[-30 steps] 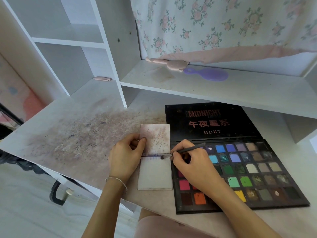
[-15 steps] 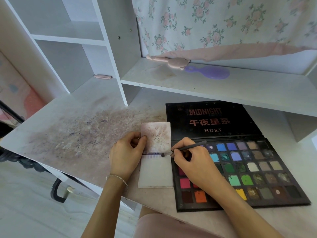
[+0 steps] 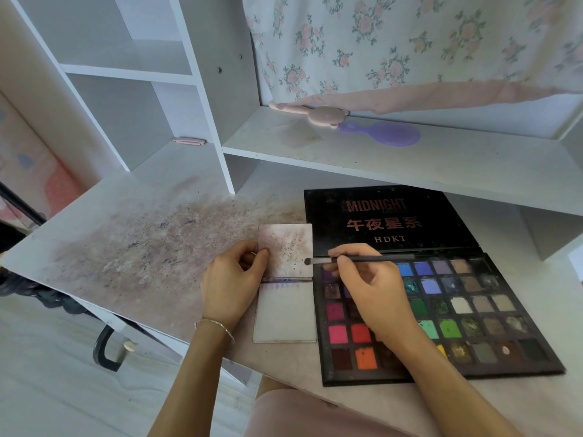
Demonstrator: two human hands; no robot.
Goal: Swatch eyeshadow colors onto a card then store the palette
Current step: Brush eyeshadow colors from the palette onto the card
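The left hand (image 3: 232, 283) is laid flat-palmed with its thumb and fingers pinched together, a thin bracelet (image 3: 217, 326) being worn at the wrist. The right hand (image 3: 369, 288) is curled, a slim brush (image 3: 356, 260) being pinched between thumb and fingertips. Both forearms are extended forward from below.

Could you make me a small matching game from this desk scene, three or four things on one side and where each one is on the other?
Things:
1. makeup brush
2. purple hairbrush
3. eyeshadow palette
4. swatch card

Places:
A. lying on the raised shelf, beside a pink comb
B. lying open on the desk, right of the card
C. pinched in the right hand
D. held down at its left edge by the left hand

Pairs: 1-C, 2-A, 3-B, 4-D
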